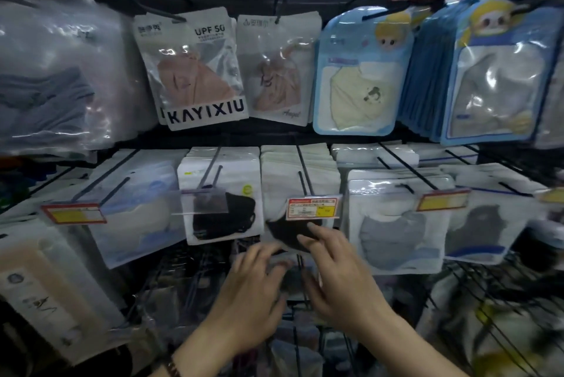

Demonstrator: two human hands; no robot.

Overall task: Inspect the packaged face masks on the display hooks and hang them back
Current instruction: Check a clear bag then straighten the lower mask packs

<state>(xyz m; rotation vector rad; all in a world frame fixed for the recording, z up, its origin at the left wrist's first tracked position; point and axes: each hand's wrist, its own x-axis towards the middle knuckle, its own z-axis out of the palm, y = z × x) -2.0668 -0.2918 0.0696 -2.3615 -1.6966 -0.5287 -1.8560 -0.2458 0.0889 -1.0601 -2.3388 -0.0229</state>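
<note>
Head view: a dark wire display rack (213, 137) fills the frame, with packaged face masks hanging in two rows. In the upper row, a big clear bag of grey-blue cloth (55, 77) hangs at the left and a thick stack of blue cartoon packs (494, 71) at the right. A pack printed KAYIXIU (195, 71) with a pink mask hangs between them.

In the middle of the lower row, a pack with a black mask (274, 187) hangs on its hook (302, 184), at the front of a stack. A grey-mask pack (393, 233) is just beside it on the right.

The right hand (341, 279) lies flat against the front of that pack, with its fingers (308, 239) stretched out and not clasping. The left hand (256, 282) reaches its bent fingers to the pack's lower edge. Blur hides whether it pinches the pack or only touches it.

A red-and-yellow price tag (312, 208) hangs just above the right fingertips.
</note>
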